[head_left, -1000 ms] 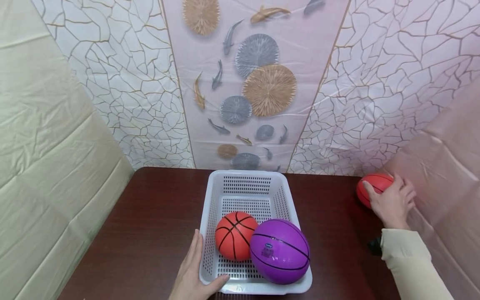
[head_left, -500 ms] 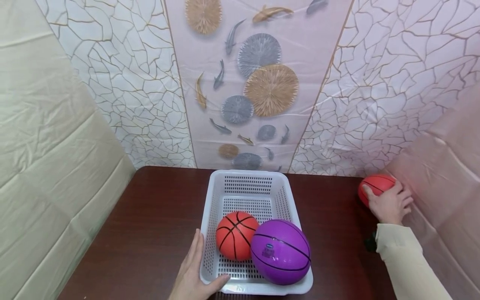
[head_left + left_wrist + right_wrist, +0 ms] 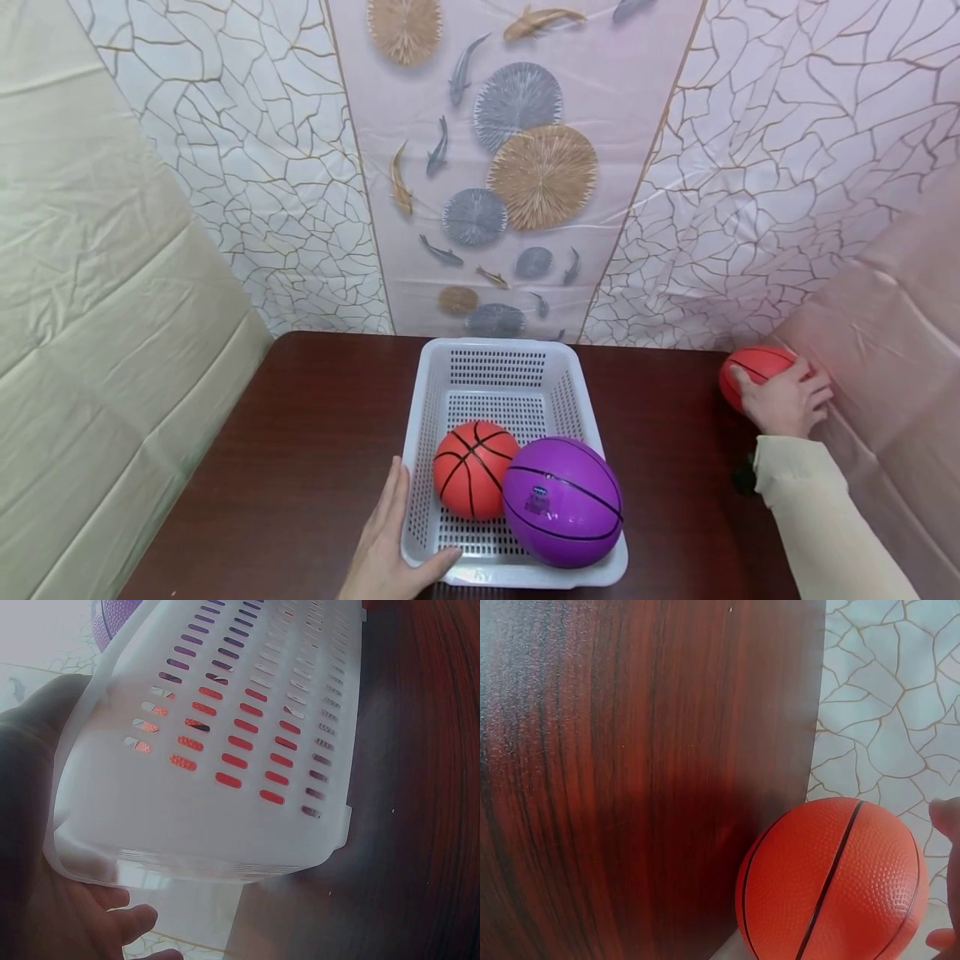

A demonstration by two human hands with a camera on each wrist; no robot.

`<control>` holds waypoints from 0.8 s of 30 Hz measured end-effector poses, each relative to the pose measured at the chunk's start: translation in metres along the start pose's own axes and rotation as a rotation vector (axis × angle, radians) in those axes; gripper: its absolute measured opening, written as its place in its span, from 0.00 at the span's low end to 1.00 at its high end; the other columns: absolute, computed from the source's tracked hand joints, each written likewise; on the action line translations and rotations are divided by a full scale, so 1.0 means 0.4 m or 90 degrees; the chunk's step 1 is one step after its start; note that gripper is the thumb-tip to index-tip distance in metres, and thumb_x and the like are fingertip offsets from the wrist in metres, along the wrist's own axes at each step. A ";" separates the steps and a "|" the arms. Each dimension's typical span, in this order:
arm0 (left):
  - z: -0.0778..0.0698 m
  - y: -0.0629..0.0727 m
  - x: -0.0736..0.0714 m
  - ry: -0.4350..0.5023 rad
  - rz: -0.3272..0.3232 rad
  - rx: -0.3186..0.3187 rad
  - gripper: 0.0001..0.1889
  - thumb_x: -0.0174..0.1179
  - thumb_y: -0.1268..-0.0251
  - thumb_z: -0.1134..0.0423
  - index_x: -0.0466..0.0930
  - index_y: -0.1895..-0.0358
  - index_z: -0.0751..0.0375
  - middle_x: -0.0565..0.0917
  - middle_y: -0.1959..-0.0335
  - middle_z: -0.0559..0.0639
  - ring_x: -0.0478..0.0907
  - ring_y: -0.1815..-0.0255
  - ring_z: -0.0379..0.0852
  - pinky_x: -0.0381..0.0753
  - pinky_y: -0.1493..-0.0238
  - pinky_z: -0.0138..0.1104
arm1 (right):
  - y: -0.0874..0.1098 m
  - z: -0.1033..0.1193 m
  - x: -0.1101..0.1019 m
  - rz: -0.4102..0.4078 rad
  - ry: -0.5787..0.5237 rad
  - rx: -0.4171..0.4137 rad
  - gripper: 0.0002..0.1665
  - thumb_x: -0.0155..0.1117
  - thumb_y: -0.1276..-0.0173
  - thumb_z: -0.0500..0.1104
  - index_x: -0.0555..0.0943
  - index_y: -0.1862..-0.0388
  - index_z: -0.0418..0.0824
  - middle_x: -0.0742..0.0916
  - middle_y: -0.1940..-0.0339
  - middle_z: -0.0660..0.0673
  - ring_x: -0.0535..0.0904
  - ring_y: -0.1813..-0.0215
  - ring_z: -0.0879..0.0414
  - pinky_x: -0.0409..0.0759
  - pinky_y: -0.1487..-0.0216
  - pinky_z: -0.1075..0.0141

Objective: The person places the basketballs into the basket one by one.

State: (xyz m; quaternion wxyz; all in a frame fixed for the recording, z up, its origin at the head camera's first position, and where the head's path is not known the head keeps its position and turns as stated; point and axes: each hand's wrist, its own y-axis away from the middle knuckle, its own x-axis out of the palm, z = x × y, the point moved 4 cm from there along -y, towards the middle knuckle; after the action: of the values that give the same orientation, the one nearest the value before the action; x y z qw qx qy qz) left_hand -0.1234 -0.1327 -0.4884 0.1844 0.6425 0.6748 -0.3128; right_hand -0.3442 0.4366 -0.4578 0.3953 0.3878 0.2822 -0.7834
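Note:
In the head view, a white slotted plastic basket stands at the middle front of the table. An orange basketball and a larger purple basketball sit in its near half, side by side. My left hand rests on the basket's near left corner, fingers straight along the side and thumb at the front rim. At the far right, my right hand is over a red-orange basketball, thumb toward its near left. In the right wrist view, fingertips show beside that ball with a gap.
The dark wood-grain table meets a patterned cloth backdrop behind. A pale padded cloth wall stands close beside the right-hand ball, and another padded wall slopes along the left.
My right hand has shifted slightly around the red-orange ball at the far right, which stays nearly in place. The left hand and basket have not visibly moved.

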 end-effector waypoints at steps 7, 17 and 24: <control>-0.001 -0.001 0.000 0.000 0.007 -0.009 0.61 0.69 0.56 0.31 0.48 0.22 0.58 0.44 0.20 0.45 0.55 0.27 0.65 0.63 0.41 0.67 | -0.007 -0.005 0.001 0.028 0.003 0.014 0.60 0.57 0.34 0.61 0.37 0.27 0.26 0.46 0.32 0.18 0.37 0.30 0.22 0.45 0.39 0.26; 0.000 0.000 0.002 -0.002 0.011 -0.007 0.61 0.68 0.55 0.31 0.47 0.22 0.56 0.44 0.20 0.44 0.55 0.27 0.65 0.63 0.41 0.68 | -0.012 -0.019 0.006 0.039 0.002 0.023 0.59 0.57 0.33 0.60 0.37 0.27 0.24 0.45 0.33 0.16 0.35 0.31 0.21 0.45 0.39 0.25; 0.000 0.000 0.002 -0.004 0.005 -0.005 0.61 0.69 0.55 0.31 0.47 0.22 0.57 0.44 0.20 0.45 0.55 0.27 0.64 0.63 0.41 0.67 | -0.013 -0.008 0.007 0.045 -0.008 0.006 0.59 0.57 0.34 0.61 0.36 0.26 0.27 0.45 0.32 0.17 0.36 0.31 0.21 0.46 0.40 0.25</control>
State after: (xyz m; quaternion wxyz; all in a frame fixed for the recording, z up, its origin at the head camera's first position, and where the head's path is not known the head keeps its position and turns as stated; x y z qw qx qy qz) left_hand -0.1236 -0.1323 -0.4889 0.1905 0.6434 0.6729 -0.3114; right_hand -0.3482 0.4407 -0.4610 0.4227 0.3946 0.2621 -0.7726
